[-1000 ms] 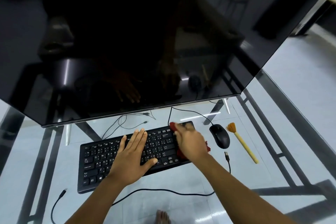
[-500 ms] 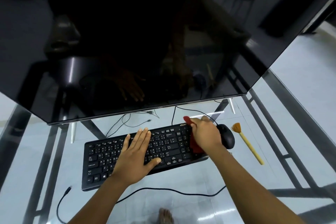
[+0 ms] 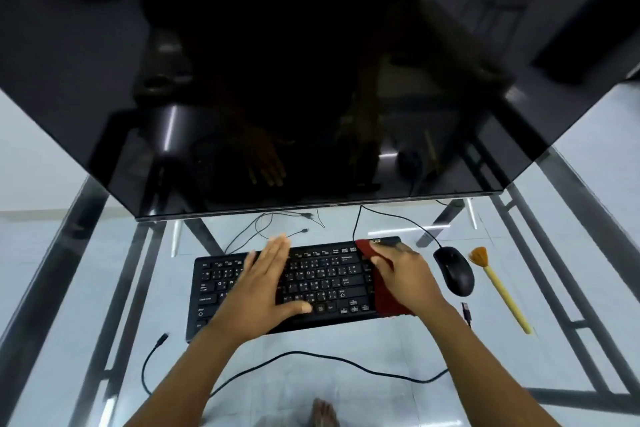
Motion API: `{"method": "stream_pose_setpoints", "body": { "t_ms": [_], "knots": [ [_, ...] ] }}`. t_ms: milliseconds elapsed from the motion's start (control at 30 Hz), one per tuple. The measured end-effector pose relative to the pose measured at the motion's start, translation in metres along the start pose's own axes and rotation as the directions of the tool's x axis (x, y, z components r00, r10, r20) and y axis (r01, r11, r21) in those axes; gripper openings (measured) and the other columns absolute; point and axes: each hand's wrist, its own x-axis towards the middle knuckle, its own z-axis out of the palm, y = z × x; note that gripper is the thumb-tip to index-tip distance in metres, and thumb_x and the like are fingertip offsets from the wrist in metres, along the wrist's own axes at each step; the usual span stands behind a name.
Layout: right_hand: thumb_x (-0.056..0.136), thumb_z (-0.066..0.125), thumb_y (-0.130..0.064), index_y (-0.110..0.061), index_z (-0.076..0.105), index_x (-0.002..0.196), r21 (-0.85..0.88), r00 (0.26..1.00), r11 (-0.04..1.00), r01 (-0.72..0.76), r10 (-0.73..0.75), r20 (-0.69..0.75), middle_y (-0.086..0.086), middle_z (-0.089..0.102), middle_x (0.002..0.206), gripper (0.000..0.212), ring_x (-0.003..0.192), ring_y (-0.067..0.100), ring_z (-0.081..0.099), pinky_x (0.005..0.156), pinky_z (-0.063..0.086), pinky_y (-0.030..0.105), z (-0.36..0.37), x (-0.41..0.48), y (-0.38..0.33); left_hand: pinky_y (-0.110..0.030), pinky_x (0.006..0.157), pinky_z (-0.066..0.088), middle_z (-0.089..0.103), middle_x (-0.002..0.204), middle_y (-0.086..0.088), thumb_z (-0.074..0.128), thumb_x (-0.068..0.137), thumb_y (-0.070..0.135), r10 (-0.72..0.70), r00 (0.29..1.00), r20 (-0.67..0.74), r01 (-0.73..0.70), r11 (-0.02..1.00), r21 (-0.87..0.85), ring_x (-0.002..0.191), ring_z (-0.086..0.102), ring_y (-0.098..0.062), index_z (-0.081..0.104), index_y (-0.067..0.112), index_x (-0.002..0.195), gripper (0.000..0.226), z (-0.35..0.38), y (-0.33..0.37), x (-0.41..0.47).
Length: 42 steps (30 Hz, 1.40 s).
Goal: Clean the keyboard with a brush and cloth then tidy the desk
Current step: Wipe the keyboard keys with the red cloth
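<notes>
The right hand has drawn back from the mouse, which it was touching half a second ago, and now sits apart from it at the right end of the keyboard, lower centre of the frame. Its fingers are bent over the red cloth and hold it down. More of the cloth shows than before; it now lies from the far edge to the near edge. The left hand has stayed flat on the middle keys, fingers straight, steadying the board. The brush lies untouched right of the mouse. Judging by this, the brushing is done and the wiping is working over the right-hand keys; tidying the desk remains.
</notes>
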Motion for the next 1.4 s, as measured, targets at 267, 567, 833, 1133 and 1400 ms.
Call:
{"method": "stream_pose_setpoints", "body": {
  "t_ms": [267, 567, 833, 1133, 1400],
  "knots": [
    [0.095, 0.053, -0.035, -0.038, 0.057, 0.129, -0.028, 0.973, 0.977, 0.213, -0.209, 0.098, -0.002, 0.051, 0.089, 0.034, 0.068, 0.018, 0.058, 0.06, 0.049, 0.026, 0.012, -0.033, -0.041, -0.046, 0.119, 0.0, -0.012, 0.159, 0.012, 0.052, 0.061, 0.089, -0.244, 0.966, -0.089, 0.238, 0.968, -0.082, 0.144, -0.017, -0.002, -0.008, 0.022, 0.153, 0.128, -0.009, -0.064, -0.07],
    [0.101, 0.042, -0.033, -0.027, 0.049, 0.137, -0.192, 0.987, 0.969, 0.156, -0.145, 0.072, 0.008, 0.055, 0.12, 0.037, 0.078, 0.021, 0.067, 0.066, 0.056, 0.026, 0.025, -0.006, -0.089, -0.046, 0.12, 0.01, -0.007, 0.16, 0.014, 0.061, 0.063, 0.082, -0.23, 0.964, -0.132, 0.206, 0.963, -0.175, 0.145, -0.012, -0.003, 0.0, 0.02, 0.154, 0.125, -0.007, -0.065, -0.075],
    [0.1, 0.044, -0.033, -0.033, 0.05, 0.136, -0.155, 0.988, 0.976, 0.155, -0.15, 0.046, -0.002, 0.053, 0.105, 0.037, 0.075, 0.015, 0.061, 0.068, 0.057, 0.026, 0.035, 0.007, -0.101, -0.043, 0.12, 0.01, -0.009, 0.159, 0.014, 0.056, 0.065, 0.084, -0.228, 0.966, -0.121, 0.208, 0.965, -0.158, 0.144, -0.015, -0.002, -0.002, 0.02, 0.154, 0.124, -0.007, -0.066, -0.075],
    [0.1, 0.043, -0.035, -0.033, 0.047, 0.139, -0.169, 0.945, 0.935, 0.312, -0.288, 0.154, 0.001, 0.054, 0.105, 0.039, 0.079, 0.018, 0.062, 0.064, 0.054, 0.027, 0.046, 0.009, -0.127, -0.038, 0.12, 0.002, -0.009, 0.16, 0.011, 0.057, 0.056, 0.088, -0.294, 0.949, -0.115, 0.264, 0.939, -0.222, 0.143, -0.018, 0.001, -0.01, 0.021, 0.153, 0.135, -0.015, -0.075, -0.081],
    [0.098, 0.046, -0.033, -0.03, 0.045, 0.138, -0.114, 0.758, 0.78, 0.615, -0.545, 0.358, 0.002, 0.051, 0.094, 0.04, 0.058, 0.023, 0.06, 0.052, 0.053, 0.034, 0.073, -0.013, -0.166, -0.034, 0.118, -0.005, -0.012, 0.159, 0.011, 0.058, 0.057, 0.089, -0.253, 0.966, -0.061, 0.237, 0.952, -0.194, 0.144, -0.017, -0.002, -0.019, 0.028, 0.149, 0.134, -0.014, -0.087, -0.082]
  ]
}}
